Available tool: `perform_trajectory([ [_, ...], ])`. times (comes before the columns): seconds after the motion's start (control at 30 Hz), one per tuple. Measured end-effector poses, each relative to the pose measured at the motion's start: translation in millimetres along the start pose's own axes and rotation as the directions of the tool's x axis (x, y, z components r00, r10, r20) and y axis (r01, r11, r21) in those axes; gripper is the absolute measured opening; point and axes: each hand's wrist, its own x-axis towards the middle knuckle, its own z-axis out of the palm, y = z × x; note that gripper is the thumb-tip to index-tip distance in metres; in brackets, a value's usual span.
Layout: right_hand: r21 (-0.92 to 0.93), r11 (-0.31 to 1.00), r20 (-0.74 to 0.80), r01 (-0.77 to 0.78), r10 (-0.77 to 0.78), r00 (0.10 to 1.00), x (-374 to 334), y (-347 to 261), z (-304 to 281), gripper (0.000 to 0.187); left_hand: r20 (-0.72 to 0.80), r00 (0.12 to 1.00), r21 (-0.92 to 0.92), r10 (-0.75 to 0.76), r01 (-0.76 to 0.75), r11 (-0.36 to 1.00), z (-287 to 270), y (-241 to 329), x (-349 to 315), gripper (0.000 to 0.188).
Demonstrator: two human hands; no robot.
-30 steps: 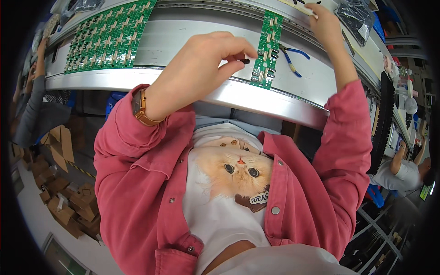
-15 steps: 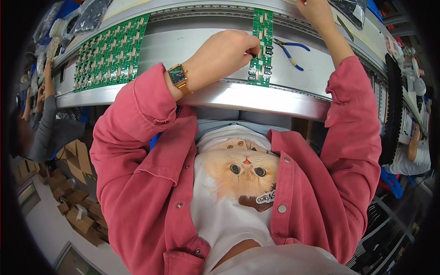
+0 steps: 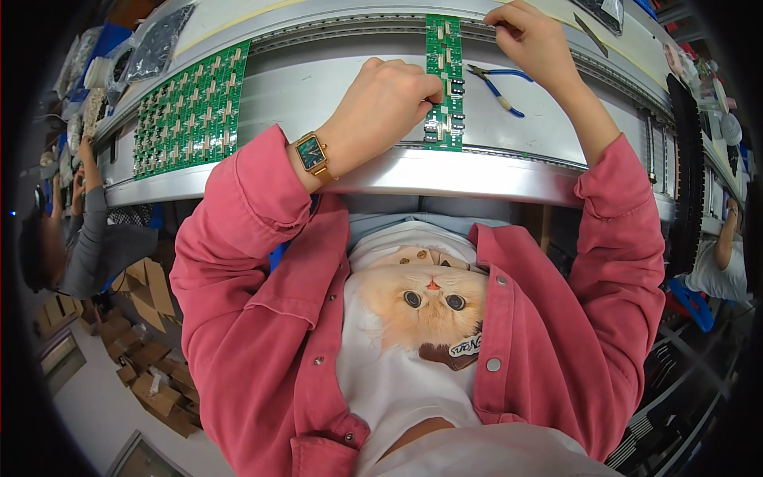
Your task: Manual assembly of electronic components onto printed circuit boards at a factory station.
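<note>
A narrow green circuit board (image 3: 444,56) spans the two metal rails in front of me, carrying pale connectors and several black components near its lower half. My left hand (image 3: 385,103), with a gold watch on the wrist, is closed, its fingertips at the left edge of this board; whatever they pinch is hidden. To the board's right and farther away, my right hand (image 3: 534,41) hangs above the far rail with curled fingers pressed together. Anything between them is too small to make out. Blue-handled cutting pliers (image 3: 499,89) lie just right of the board.
A block of several green circuit boards (image 3: 193,110) sits on the rails at the left. Tweezers (image 3: 591,35) lie at the far right, beyond the rail. A plastic bag of dark parts (image 3: 161,44) is at the far left. Another person (image 3: 87,230) works at the left.
My right hand has come back into view, moving left and nearer toward the board. The left hand stays at the board, its fingertips slightly shifted. The whole view has shifted a little.
</note>
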Motion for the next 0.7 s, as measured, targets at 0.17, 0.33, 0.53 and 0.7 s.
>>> perform_trajectory([
  [0.17, -0.064, 0.998, 0.018, 0.027, -0.026, 0.999, -3, -13, -6, 0.017, -0.016, 1.000, 0.013, 0.003, -0.003, 1.000, 2, 2, -1, 0.009],
  [0.33, -0.094, 0.995, 0.058, -0.015, 0.020, 0.998, -5, -32, -10, 0.018, -0.007, 1.000, -0.031, -0.016, 0.016, 0.999, -12, 3, -3, 0.011],
  [0.53, 0.115, 0.980, 0.090, -0.163, 0.153, 0.984, -3, -57, -4, 0.018, 0.008, 0.986, 0.004, -0.164, 0.164, 0.986, -45, -39, 21, 0.014],
  [0.7, 0.228, 0.948, 0.217, -0.223, 0.174, 0.961, 0, -87, 13, 0.018, -0.139, 0.958, 0.145, -0.251, 0.271, 0.952, -33, -135, 52, 0.017],
])
